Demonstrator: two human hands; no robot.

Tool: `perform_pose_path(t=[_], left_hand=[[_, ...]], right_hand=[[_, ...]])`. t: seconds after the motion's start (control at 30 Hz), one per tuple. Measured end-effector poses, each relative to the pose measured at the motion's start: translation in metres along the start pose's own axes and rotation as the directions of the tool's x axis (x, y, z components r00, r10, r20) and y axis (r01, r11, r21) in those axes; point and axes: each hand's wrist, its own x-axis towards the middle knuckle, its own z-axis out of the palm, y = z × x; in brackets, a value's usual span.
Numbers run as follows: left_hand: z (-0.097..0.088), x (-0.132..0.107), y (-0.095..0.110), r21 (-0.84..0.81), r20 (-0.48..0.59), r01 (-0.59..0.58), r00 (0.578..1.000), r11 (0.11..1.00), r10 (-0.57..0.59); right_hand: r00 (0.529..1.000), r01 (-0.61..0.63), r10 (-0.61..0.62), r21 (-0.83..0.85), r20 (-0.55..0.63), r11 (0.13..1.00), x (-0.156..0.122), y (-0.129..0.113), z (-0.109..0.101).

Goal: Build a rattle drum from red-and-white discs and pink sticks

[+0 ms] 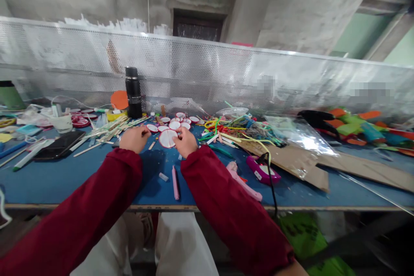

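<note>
Both my arms in dark red sleeves reach over a blue table (80, 177). My right hand (185, 141) pinches the right edge of a white round disc with a red rim (167, 138), held just above the table. My left hand (134, 139) is curled into a loose fist just left of the disc, its fingers closed; what it holds, if anything, is hidden. Behind the disc lie several more white red-rimmed discs (175, 124). A pink stick (175, 182) and a small white piece (163, 177) lie between my forearms.
A black bottle (133, 92) stands at the back beside wooden sticks (108, 131). A black phone (60, 145) and a white cup (62, 123) lie left. Coloured pipe cleaners (239, 128), a pink glue gun (260, 170), cardboard (307, 164) and plastic wrap (299, 133) lie right. A perforated metal screen (210, 73) closes the back.
</note>
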Motion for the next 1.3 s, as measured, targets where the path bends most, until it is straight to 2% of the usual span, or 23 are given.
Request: perform_pose_path(t=[0.07, 0.13, 0.2, 0.33, 0.53, 0.67, 0.77, 0.9, 1.0, 1.13, 1.3], left_hand=[[0.006, -0.001, -0.001, 0.164, 0.105, -0.014, 0.994, 0.986, -0.003], [0.015, -0.003, -0.001, 0.261, 0.170, 0.015, 0.984, 0.965, -0.061], [0.021, -0.004, 0.002, 0.301, 0.178, 0.047, 0.978, 0.952, -0.105], [0.026, -0.005, 0.004, 0.264, 0.175, 0.063, 0.978, 0.962, -0.112], [0.023, 0.003, -0.005, 0.039, 0.212, 0.137, 0.967, 0.990, -0.142], [0.020, 0.004, -0.001, -0.227, 0.223, 0.148, 0.970, 0.963, -0.097], [0.018, -0.002, 0.011, -0.437, 0.229, 0.158, 0.971, 0.885, -0.060], [0.015, -0.011, 0.027, -0.694, 0.254, 0.218, 0.966, 0.686, -0.050], [0.012, -0.016, 0.034, -0.747, 0.299, 0.236, 0.954, 0.622, -0.003], [0.011, -0.018, 0.037, -0.751, 0.341, 0.236, 0.939, 0.617, 0.055], [0.007, -0.019, 0.039, -0.754, 0.339, 0.223, 0.938, 0.618, 0.075]], right_hand=[[0.993, 0.062, -0.038, -0.216, 0.112, 0.974, -0.001, 0.002, -0.001], [0.980, 0.095, -0.028, -0.334, 0.198, 0.938, -0.003, 0.003, -0.001], [0.973, 0.099, -0.011, -0.372, 0.232, 0.923, -0.005, 0.003, 0.000], [0.971, 0.095, 0.006, -0.406, 0.240, 0.909, -0.007, 0.004, 0.000], [0.991, 0.054, 0.001, -0.411, 0.132, 0.910, -0.004, 0.001, -0.005], [0.999, 0.010, 0.004, -0.274, 0.051, 0.962, 0.000, -0.001, -0.010], [1.000, -0.008, 0.010, -0.115, 0.015, 0.993, 0.004, 0.000, -0.010], [0.999, 0.000, 0.003, 0.081, -0.041, 0.997, 0.008, 0.005, -0.005], [0.997, -0.012, 0.021, 0.123, -0.069, 0.992, 0.009, 0.007, -0.004], [0.996, 0.036, -0.028, 0.085, -0.084, 0.996, 0.007, 0.005, -0.006], [0.991, 0.128, -0.125, 0.056, -0.041, 0.990, 0.002, -0.001, -0.007]])
